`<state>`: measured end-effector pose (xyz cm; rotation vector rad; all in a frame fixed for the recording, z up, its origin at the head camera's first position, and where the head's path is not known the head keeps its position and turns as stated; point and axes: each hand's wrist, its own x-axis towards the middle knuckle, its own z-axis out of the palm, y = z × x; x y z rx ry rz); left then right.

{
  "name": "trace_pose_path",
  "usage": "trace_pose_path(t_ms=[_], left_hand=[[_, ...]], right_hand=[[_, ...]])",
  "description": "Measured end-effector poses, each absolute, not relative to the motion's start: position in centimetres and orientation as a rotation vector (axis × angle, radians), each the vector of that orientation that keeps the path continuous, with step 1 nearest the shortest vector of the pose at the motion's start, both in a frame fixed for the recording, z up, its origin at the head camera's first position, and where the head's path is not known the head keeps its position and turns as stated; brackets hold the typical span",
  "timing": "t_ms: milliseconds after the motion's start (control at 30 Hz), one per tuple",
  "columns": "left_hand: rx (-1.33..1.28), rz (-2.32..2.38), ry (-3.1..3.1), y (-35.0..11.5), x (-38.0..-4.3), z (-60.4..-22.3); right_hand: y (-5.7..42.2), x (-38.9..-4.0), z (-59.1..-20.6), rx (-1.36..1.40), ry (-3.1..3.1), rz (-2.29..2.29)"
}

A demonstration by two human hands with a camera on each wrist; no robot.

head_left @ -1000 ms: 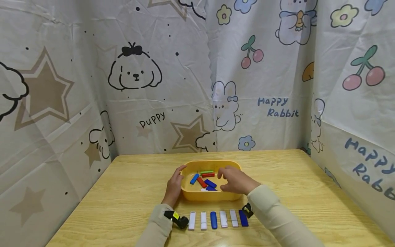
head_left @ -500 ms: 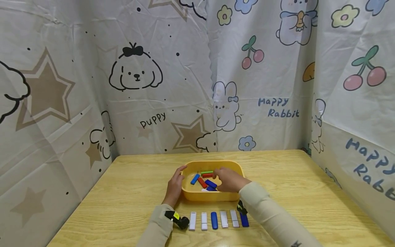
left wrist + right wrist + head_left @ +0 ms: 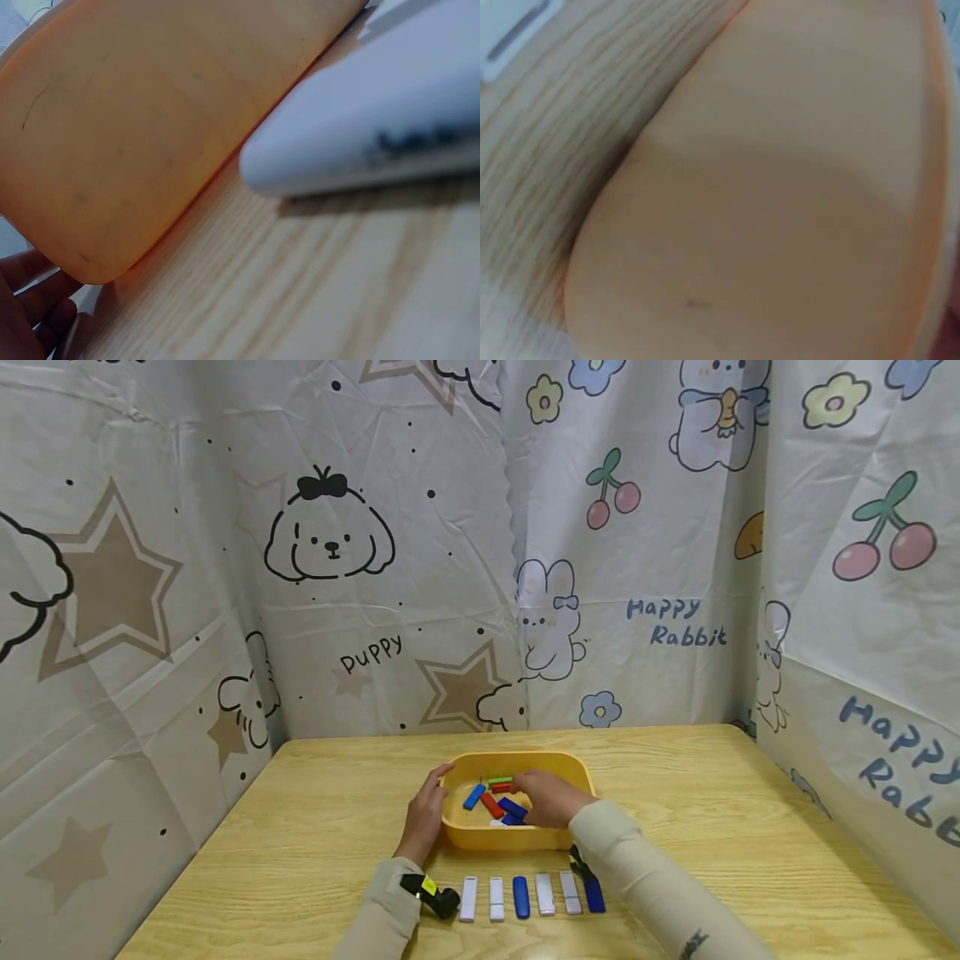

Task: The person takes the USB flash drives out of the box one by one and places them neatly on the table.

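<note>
In the head view, a yellow plastic bin (image 3: pixel 510 838) holds loose USB sticks: a light blue one (image 3: pixel 474 797), a red one (image 3: pixel 491 804), dark blue ones (image 3: pixel 513 808), a green one (image 3: pixel 500 780) and others. My left hand (image 3: pixel 422 814) grips the bin's left end at the rim; its fingers (image 3: pixel 46 294) show against the outer wall in the left wrist view. Over the bin's right side reaches my right hand (image 3: pixel 551 797), curved downward, index finger and thumb apart close to the red and dark blue sticks. The bin's front wall hides part of its fingers.
Before the bin lies a row of USB sticks, including a white one (image 3: pixel 468 899), a blue one (image 3: pixel 521 897) and a dark blue one (image 3: pixel 594 894) partly under the right wrist camera. A printed curtain (image 3: pixel 450 568) surrounds the wooden table (image 3: pixel 337 802).
My right hand has moved left and deeper into the bin, toward the red and dark blue sticks. The left hand has stayed on the bin's left end.
</note>
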<state>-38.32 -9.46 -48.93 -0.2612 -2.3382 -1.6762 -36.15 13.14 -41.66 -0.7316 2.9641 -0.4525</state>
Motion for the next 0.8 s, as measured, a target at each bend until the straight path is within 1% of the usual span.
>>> trace_pose_path(t_ms=[300, 600, 800], left_hand=[[-0.257, -1.659, -2.341, -9.6, -38.2, -49.0], [-0.246, -1.675, -2.341, -9.5, -38.3, -49.2], [-0.253, -1.678, -2.333, -9.4, -38.2, -49.0]], right_hand=[[12.7, -36.7, -42.3, -0.769, 2.979, -0.354], [12.7, -37.6, -43.6, -0.718, 2.967, -0.282], [12.8, -37.9, -43.7, -0.731, 2.952, -0.264]])
